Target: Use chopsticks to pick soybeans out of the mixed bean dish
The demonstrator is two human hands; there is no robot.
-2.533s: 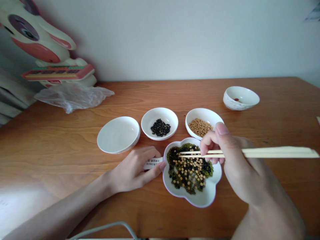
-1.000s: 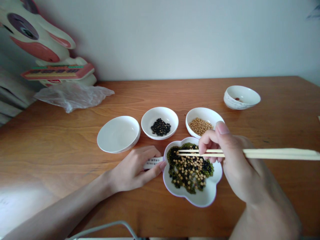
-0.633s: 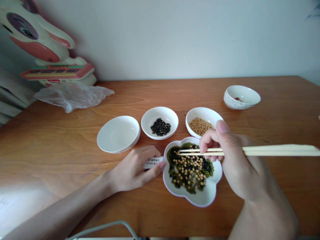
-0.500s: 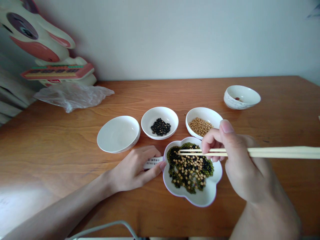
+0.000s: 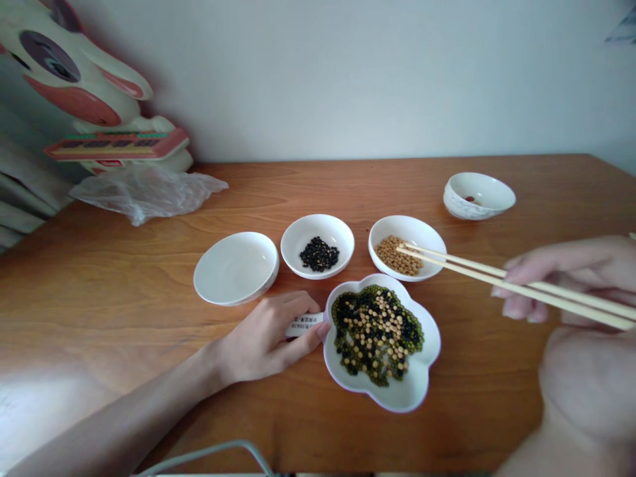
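The right hand (image 5: pixel 589 262), previously above the right side of the flower-shaped dish (image 5: pixel 405 391), now lies well to its right. The chopsticks (image 5: pixel 472 273), earlier nearly level with their tips among the dish's beans, slant from near right to far left, tips at the yellow beans (image 5: pixel 395 258) in the right-hand bowl (image 5: pixel 420 233). That bowl's near right rim is newly uncovered.

Plain pale wall (image 5: pixel 348 79) behind a brown wooden table (image 5: pixel 124 271) (soft glare (image 5: pixel 30 397) lower left).
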